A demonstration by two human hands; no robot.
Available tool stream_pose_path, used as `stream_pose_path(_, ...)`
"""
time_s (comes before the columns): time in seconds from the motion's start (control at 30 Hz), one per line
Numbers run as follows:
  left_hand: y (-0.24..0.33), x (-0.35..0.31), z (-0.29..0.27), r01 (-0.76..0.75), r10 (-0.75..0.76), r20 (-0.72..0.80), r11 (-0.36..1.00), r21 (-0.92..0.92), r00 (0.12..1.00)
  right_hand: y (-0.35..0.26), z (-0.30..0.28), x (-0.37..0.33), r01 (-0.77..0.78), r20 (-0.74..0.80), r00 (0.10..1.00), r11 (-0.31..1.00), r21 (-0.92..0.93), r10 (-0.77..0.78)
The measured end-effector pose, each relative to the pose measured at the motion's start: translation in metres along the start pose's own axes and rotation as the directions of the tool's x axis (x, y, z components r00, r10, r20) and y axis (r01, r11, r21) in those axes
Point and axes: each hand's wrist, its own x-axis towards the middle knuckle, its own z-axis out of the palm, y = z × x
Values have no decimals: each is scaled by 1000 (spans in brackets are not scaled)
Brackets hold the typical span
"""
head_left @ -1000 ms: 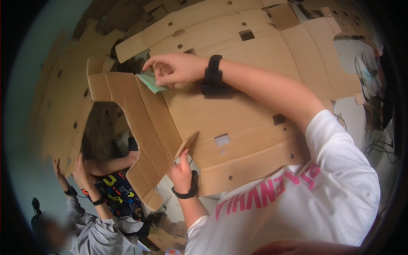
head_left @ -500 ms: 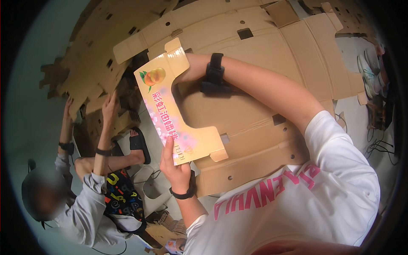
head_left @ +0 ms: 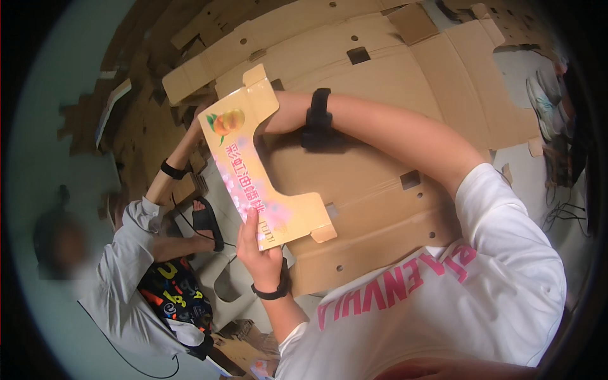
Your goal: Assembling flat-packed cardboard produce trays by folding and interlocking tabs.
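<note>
A flat, unfolded carton blank (head_left: 263,177) is held up in the middle of the view, its printed face toward the camera. It is roughly C-shaped: a long strip along its left side with a tab at the top and a wider flap at the bottom, and a curved cut-out on the right. The face is pale yellow-orange with a picture of orange fruit and green leaves at the upper end and pink blossom-like print with pink lettering down the strip. The left hand (head_left: 261,253) grips its lower edge; the right hand is hidden behind its upper part. Behind it lie plain brown die-cut cardboard sheets (head_left: 405,76) with square and round holes.
</note>
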Motion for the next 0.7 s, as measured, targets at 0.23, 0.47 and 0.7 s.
stream_pose_path(0.23, 5, -2, 10, -48, 47, -43, 999, -12, 998, -21, 9, -25, -60, -184, 983, 917, -394, -15)
stream_pose_path(0.47, 4, -5, 18, -21, 17, -61, 998, -64, 998, -68, -8, -58, -215, 16, 957, 747, -629, 289)
stream_pose_path(0.7, 9, 0, 15, 38, -38, -10, 999, -14, 999, -78, 2, -52, -270, 126, 893, 738, -618, 432)
